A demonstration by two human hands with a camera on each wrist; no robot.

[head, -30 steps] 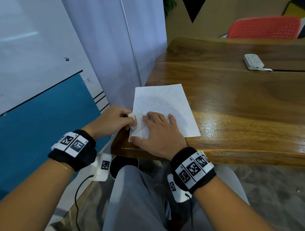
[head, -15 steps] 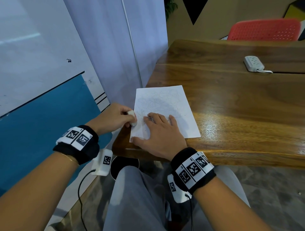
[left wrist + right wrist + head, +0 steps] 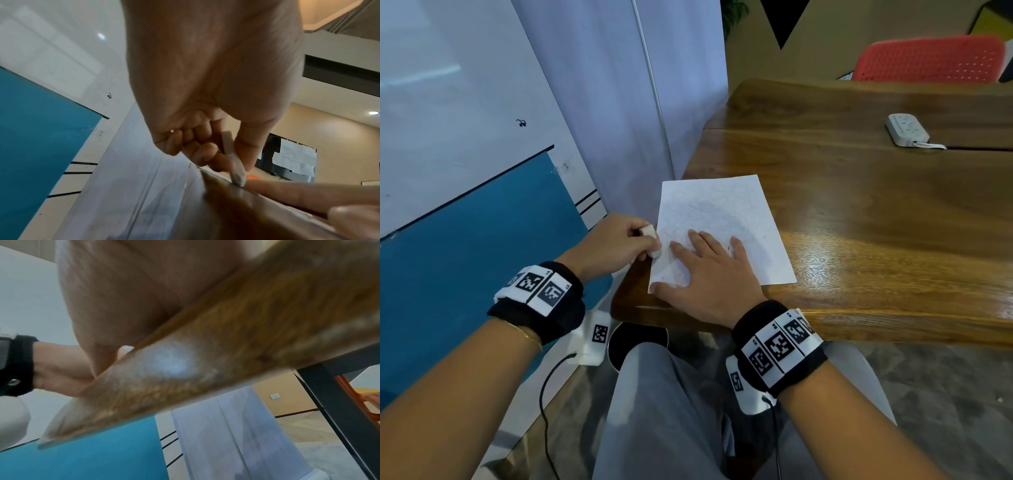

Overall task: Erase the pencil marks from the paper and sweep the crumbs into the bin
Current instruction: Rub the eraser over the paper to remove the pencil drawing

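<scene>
White eraser (image 3: pixel 650 241) pinched in left hand (image 3: pixel 616 245); right hand (image 3: pixel 709 274) flat on paper (image 3: pixel 726 219)

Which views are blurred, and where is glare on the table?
Head view: sharp, with glare on the table right of the paper. Right wrist view: table edge badly blurred, with a pale reflection. Left wrist view: eraser tip slightly soft.

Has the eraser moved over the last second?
Yes. The eraser, gripped by the left hand, slid left toward the paper's left edge, away from the right hand.

Wooden table (image 3: pixel 859 212), red chair (image 3: pixel 928 58), blue-white wall (image 3: pixel 465 222)
</scene>
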